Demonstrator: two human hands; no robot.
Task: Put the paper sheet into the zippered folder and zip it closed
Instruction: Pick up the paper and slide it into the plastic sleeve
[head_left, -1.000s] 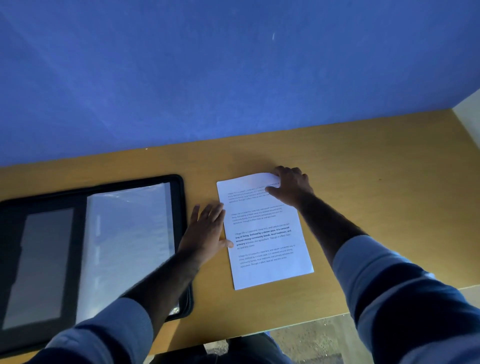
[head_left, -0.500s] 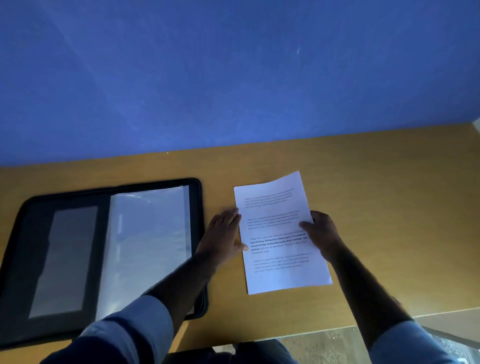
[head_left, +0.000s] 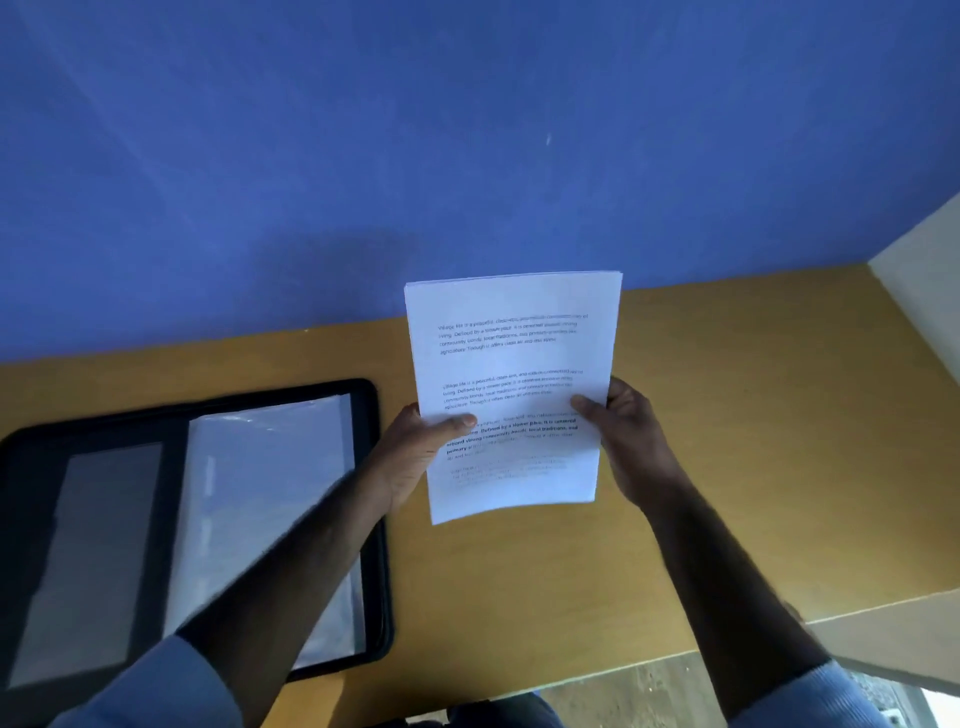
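A white paper sheet (head_left: 511, 364) with printed text is lifted off the desk, held upright and facing me. My left hand (head_left: 415, 452) grips its left edge, thumb on the front. My right hand (head_left: 626, 441) grips its right edge the same way. The black zippered folder (head_left: 371, 395) lies open flat on the desk to the left, with a clear plastic sleeve (head_left: 260, 493) showing on its right half. My left forearm crosses over the folder's lower right part.
The yellow wooden desk (head_left: 727, 415) runs against a blue wall (head_left: 415, 156). A pale panel (head_left: 924, 291) stands at the far right. The desk's front edge is close to me, with floor below.
The sheet lay flat on the desk with both hands on it; both hands now hold its side edges and it has risen off the desk, tilted towards me.
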